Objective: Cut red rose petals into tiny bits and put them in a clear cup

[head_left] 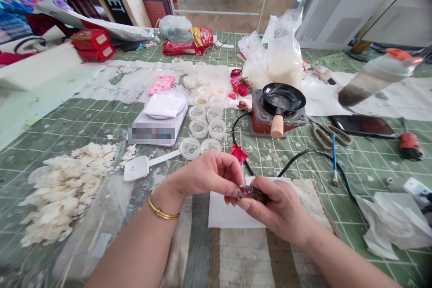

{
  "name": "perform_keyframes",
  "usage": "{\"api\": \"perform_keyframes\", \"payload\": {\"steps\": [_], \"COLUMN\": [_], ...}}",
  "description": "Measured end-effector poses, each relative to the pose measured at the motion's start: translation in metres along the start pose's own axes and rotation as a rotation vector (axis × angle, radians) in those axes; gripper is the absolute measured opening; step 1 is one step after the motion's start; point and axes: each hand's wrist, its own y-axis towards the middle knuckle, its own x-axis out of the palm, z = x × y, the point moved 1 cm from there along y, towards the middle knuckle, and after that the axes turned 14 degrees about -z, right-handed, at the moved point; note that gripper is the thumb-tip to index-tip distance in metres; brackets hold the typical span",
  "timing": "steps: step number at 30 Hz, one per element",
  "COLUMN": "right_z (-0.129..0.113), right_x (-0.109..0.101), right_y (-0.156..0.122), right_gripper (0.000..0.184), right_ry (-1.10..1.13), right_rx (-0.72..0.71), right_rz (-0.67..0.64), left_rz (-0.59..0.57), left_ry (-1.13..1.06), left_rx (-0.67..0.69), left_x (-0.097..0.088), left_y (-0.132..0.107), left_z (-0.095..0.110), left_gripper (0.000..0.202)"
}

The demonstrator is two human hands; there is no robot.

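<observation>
Both hands meet over a sheet of white paper (226,216) on a striped cloth (243,256). Between them is a small dark grey piece with red bits (249,191); its kind is hard to make out because fingers cover much of it. My right hand (281,207) grips it, thumb in front and fingers curled behind. My left hand (211,175), with a gold bracelet at the wrist, has its thumb and fingers closed at the piece's left end. A red petal (239,154) lies just beyond the hands.
A small black pan (283,99) rests on a hot plate (261,121), its cord running toward the paper. Several clear cups (198,128), a scale (151,132), a white scoop (137,168) and pale flakes (67,189) lie leftward. Scissors (320,137), a brush (334,157) and tissue (398,225) are rightward.
</observation>
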Motion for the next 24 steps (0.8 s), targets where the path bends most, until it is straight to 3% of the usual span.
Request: {"api": "perform_keyframes", "payload": {"steps": [8, 19, 24], "right_z": [-0.0027, -0.003, -0.0015], "right_x": [-0.0007, -0.0004, 0.0005], "right_y": [-0.0026, -0.0003, -0.0025], "right_gripper": [0.031, 0.033, 0.033], "right_ry": [0.009, 0.01, -0.001], "right_rx": [-0.017, -0.002, -0.015], "right_rz": [-0.047, -0.017, -0.023], "left_rz": [-0.016, -0.05, -0.06], "left_ry": [-0.004, -0.006, -0.023], "left_rx": [-0.009, 0.08, 0.044], "left_x": [-0.0021, -0.0027, -0.0013], "left_y": [-0.0026, -0.001, -0.0005], "left_z": [0.0001, -0.0014, -0.0014], "left_gripper": [0.01, 0.011, 0.016]}}
